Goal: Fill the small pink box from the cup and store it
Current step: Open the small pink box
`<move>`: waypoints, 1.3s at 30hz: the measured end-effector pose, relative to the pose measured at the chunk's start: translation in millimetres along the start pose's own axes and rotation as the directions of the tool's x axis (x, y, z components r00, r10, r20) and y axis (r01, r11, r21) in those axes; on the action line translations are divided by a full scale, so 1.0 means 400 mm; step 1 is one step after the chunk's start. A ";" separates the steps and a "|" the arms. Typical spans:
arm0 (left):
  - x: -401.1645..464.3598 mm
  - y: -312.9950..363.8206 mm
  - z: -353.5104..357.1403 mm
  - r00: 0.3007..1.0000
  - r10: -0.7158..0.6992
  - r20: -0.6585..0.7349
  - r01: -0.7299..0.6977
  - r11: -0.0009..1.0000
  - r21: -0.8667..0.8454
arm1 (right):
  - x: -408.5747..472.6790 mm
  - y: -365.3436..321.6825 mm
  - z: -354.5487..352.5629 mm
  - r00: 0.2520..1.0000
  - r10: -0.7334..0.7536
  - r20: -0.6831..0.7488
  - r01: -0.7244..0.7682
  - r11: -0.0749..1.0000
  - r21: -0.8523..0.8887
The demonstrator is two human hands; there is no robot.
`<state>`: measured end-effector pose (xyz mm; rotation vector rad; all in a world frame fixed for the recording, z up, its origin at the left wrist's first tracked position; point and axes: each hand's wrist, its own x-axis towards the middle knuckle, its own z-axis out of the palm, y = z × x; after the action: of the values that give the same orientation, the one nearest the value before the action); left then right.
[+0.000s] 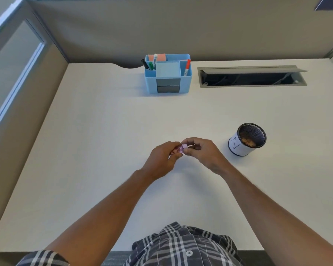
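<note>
cup [247, 139] white label reads "N" (sideways), blue sign [330, 3] lettering illegible

Fingers [176, 150] hide most of the pink box [183, 147].

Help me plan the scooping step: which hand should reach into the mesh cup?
Probably the right hand. The mesh cup stands on its side, nearer than to the left hand, which could keep hold of the small pink box both hands pinch.
</note>
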<state>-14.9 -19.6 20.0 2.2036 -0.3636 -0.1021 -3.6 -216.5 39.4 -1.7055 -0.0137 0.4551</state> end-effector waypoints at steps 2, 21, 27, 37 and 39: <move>-0.005 0.008 -0.001 0.999 0.032 -0.010 -0.033 0.999 -0.018 | -0.010 -0.003 -0.003 1.000 0.001 -0.019 -0.001 0.999 0.033; -0.011 0.062 0.004 0.982 0.104 -0.157 -0.102 0.995 0.024 | -0.045 -0.013 -0.001 0.996 -0.084 -0.028 0.088 0.980 0.180; -0.007 0.071 0.003 0.978 0.122 -0.171 -0.122 0.992 0.010 | -0.047 -0.013 -0.003 0.994 -0.103 -0.032 0.107 0.976 0.188; -0.012 0.061 -0.001 0.969 0.145 -0.200 -0.141 0.989 0.034 | -0.051 -0.022 -0.035 0.995 -0.068 -0.079 0.083 0.973 0.214; -0.015 0.054 -0.002 0.972 0.121 -0.200 -0.120 0.993 0.017 | -0.048 -0.026 -0.047 0.995 -0.057 -0.082 0.073 0.975 0.210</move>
<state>-25.4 -29.7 37.0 2.1674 -0.3833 0.1864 -12.9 -237.4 56.9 -1.5052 0.0331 0.3306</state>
